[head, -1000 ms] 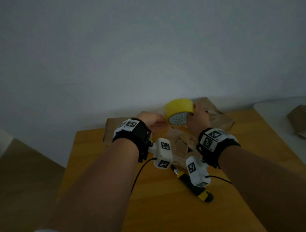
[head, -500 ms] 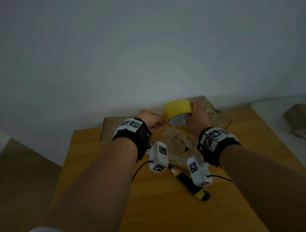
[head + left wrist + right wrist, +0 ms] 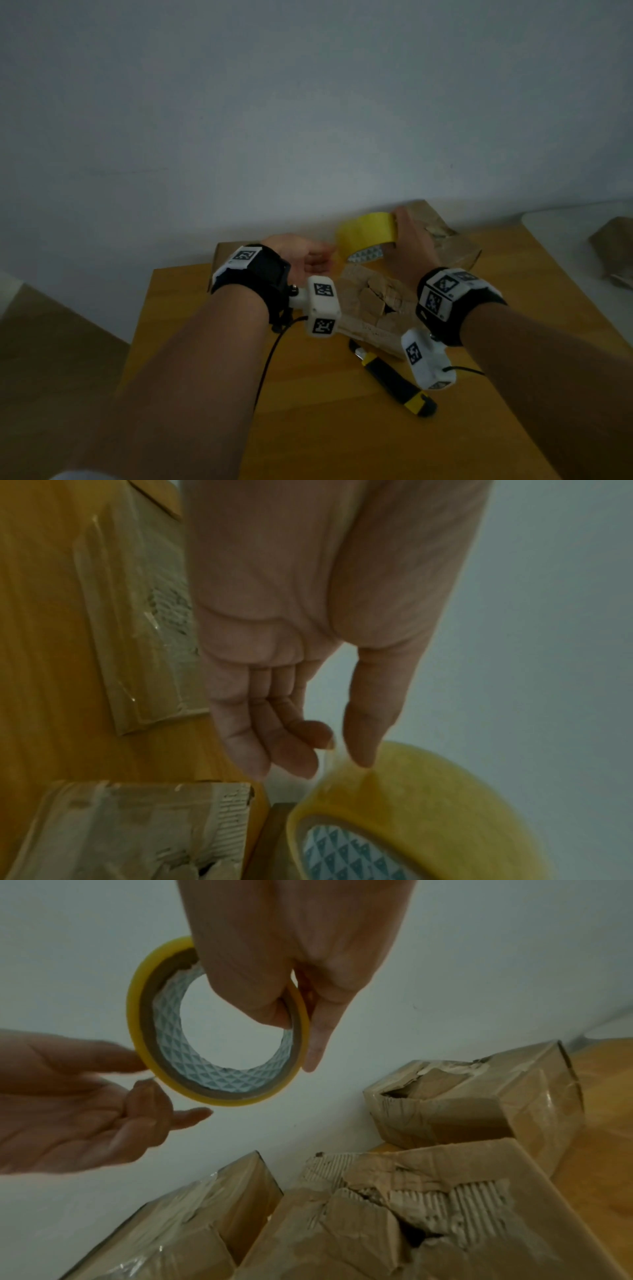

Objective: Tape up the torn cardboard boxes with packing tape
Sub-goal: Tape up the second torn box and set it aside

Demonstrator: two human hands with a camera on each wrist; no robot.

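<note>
My right hand (image 3: 294,1039) grips a yellow roll of packing tape (image 3: 219,1099), thumb through its patterned core and fingers outside, held in the air above the boxes. My left hand (image 3: 339,748) pinches a short clear strip of the tape's free end between thumb and index finger, right beside the roll (image 3: 428,804). Below both hands a torn cardboard box (image 3: 370,301) lies on the wooden table (image 3: 342,428), its top ripped open with ragged flaps (image 3: 445,1218).
A second torn box (image 3: 479,1104) stands at the back right by the wall. A flatter box (image 3: 137,642) with clear tape on it lies back left. A black-and-yellow utility knife (image 3: 394,380) lies in front of the torn box. More cardboard (image 3: 613,250) sits on a white surface at far right.
The hands and roll stay in nearly the same place. A small gap has opened between my left fingers and the roll, with a short strip of tape now stretched across it.
</note>
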